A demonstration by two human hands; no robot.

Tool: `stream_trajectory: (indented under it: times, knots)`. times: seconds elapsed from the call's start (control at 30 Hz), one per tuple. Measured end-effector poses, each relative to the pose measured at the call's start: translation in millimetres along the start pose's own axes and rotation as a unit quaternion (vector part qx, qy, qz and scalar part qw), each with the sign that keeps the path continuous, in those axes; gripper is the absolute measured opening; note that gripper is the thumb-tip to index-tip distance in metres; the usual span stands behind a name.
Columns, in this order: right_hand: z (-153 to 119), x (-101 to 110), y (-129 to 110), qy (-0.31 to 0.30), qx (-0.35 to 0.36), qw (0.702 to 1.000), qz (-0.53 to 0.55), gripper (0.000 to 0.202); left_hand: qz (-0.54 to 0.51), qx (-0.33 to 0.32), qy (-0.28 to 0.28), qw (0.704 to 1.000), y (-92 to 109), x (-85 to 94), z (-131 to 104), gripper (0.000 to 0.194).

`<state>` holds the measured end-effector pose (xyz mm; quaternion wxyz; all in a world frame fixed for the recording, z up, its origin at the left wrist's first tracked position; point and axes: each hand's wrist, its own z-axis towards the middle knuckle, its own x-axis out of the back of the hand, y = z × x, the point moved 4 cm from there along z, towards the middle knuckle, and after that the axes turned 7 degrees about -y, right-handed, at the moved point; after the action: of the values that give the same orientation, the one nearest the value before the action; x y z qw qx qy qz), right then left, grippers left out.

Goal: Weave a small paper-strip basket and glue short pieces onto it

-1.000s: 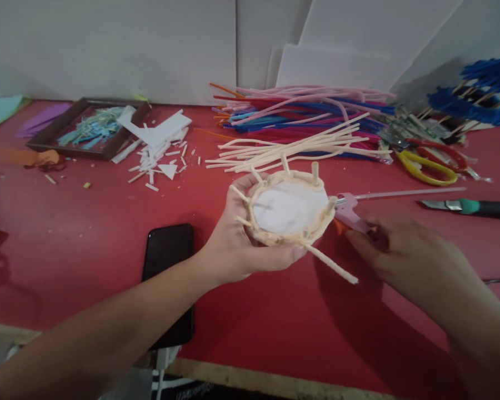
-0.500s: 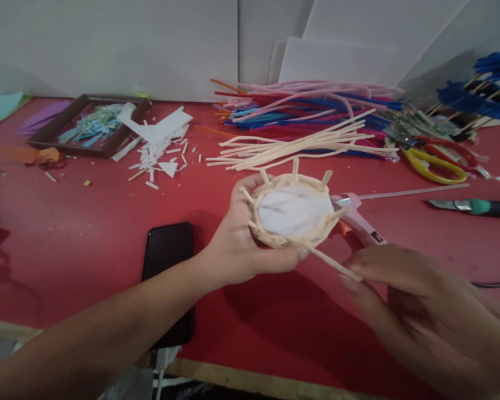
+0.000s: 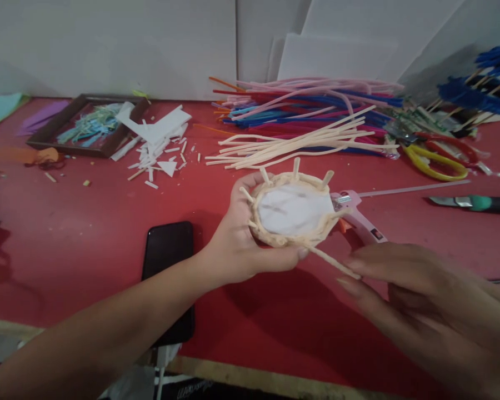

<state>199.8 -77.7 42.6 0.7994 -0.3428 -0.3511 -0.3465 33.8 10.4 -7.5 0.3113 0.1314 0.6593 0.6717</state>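
My left hand (image 3: 250, 239) is wrapped round the side of a small round basket (image 3: 275, 240), woven from cream pipe cleaners round a white disc (image 3: 294, 211). Several short cream stakes stick up from its rim. The thumb presses on the near edge, and some fingers are hidden behind the basket. From that edge a loose cream pipe cleaner (image 3: 331, 259) slants down to the right. Its free end lies between the thumb and index finger of my right hand (image 3: 416, 294), which is pinched on it.
A pink glue gun (image 3: 360, 216) lies just behind the basket's right side. Farther right are a utility knife (image 3: 479, 204) and yellow-handled scissors (image 3: 435, 165). Cream pipe cleaners (image 3: 291, 147) and coloured ones (image 3: 316, 94) lie behind. A phone (image 3: 169, 250), white scraps (image 3: 162, 133) and a brown frame (image 3: 73, 149) are left.
Both hands and the basket stay almost in place. My right fingers have shifted very slightly at the pipe cleaner's end.
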Motion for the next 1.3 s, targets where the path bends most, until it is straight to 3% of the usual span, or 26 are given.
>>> stream_trajectory:
  times: [0.13,0.33,0.7,1.0,1.3]
  knots:
    - [1.7,-1.2,-2.5,-0.018,0.010,1.000,-0.004,0.022,-0.010,0.008,-0.001,1.000,0.3,-1.1,-0.1,0.103]
    - [-6.3,-1.0,9.4,-0.009,-0.071,0.997,-0.006,0.016,0.001,0.015,-0.022,1.000,0.9,-0.7,-0.8,0.098]
    - [-16.1,-4.4,14.4,0.011,-0.127,0.991,-0.037,0.011,0.026,-0.001,-0.083,0.996,-0.8,-2.4,-2.1,0.099]
    - [-16.0,-5.0,10.7,0.018,-0.106,0.994,-0.006,0.005,0.039,-0.010,-0.098,0.994,2.4,-3.9,-1.5,0.095]
    - [-11.5,-6.4,11.6,0.005,-0.097,0.995,-0.006,0.015,0.060,-0.024,-0.106,0.992,-0.5,-1.1,-0.3,0.095]
